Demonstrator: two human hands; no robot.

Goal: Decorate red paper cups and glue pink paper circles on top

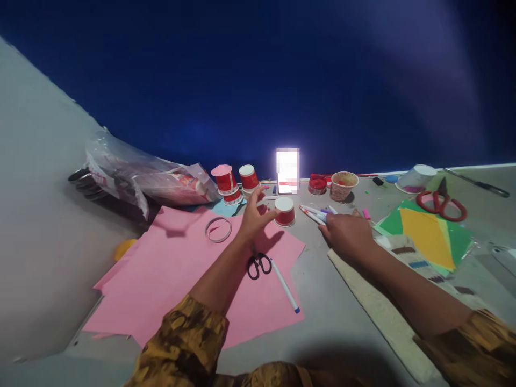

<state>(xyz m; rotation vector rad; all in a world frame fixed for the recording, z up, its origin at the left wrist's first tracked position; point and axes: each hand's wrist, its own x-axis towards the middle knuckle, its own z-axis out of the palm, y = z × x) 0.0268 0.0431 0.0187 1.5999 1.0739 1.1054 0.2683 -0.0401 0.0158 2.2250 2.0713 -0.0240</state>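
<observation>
My left hand (257, 216) is held with its fingers apart, just left of an upturned red paper cup with a white base (285, 212). Over several white pens (313, 214) on the grey table rests my right hand (350, 235); its fingertips are partly hidden, so its grip is unclear. Pink paper sheets (173, 279) lie under my left arm. On them are black-handled scissors (259, 266), a white pen with a blue end (286, 287) and a grey ring of tape (218, 230).
Red cups (226, 183) stand behind on the left near a plastic bag (161, 177). A bright phone (287, 171) leans at the wall. Right are a speckled cup (343, 186), red-handled scissors (441, 207), green and yellow sheets (427, 236) and a folded cloth (374, 317).
</observation>
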